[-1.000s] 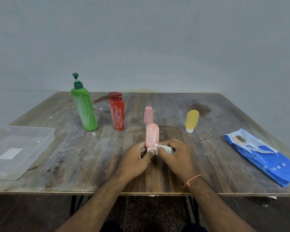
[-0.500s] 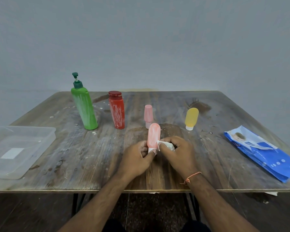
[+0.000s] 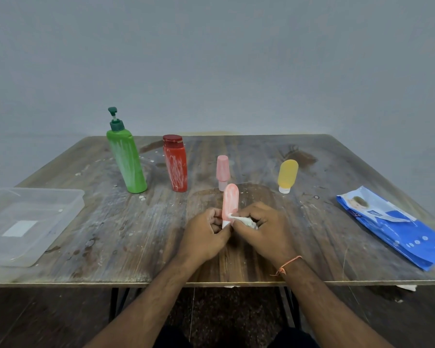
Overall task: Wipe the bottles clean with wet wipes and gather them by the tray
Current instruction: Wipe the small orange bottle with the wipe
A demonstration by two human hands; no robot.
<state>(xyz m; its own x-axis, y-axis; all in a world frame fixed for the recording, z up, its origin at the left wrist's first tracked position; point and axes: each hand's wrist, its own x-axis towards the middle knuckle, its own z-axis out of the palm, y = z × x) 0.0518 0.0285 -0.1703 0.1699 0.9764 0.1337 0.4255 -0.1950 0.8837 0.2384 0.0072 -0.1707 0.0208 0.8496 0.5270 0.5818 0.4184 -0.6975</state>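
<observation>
My left hand (image 3: 206,234) grips the lower end of a small pink bottle (image 3: 230,200), held upright with its white cap down, over the table's near middle. My right hand (image 3: 261,228) pinches a crumpled white wet wipe (image 3: 244,220) against the bottle's lower right side. Behind them stand a green pump bottle (image 3: 127,159) and a red bottle (image 3: 175,163), both streaked white, a second small pink bottle (image 3: 222,170) and a small yellow bottle (image 3: 287,175). A clear plastic tray (image 3: 33,222) lies at the left edge.
A blue pack of wet wipes (image 3: 392,224) lies at the right side of the worn wooden table (image 3: 136,234). White specks dot the table near the green bottle. A grey wall stands behind the table's far edge.
The held pink bottle has tilted slightly to the right and my right hand has shifted the wipe a little along its lower part. The other bottles have not moved.
</observation>
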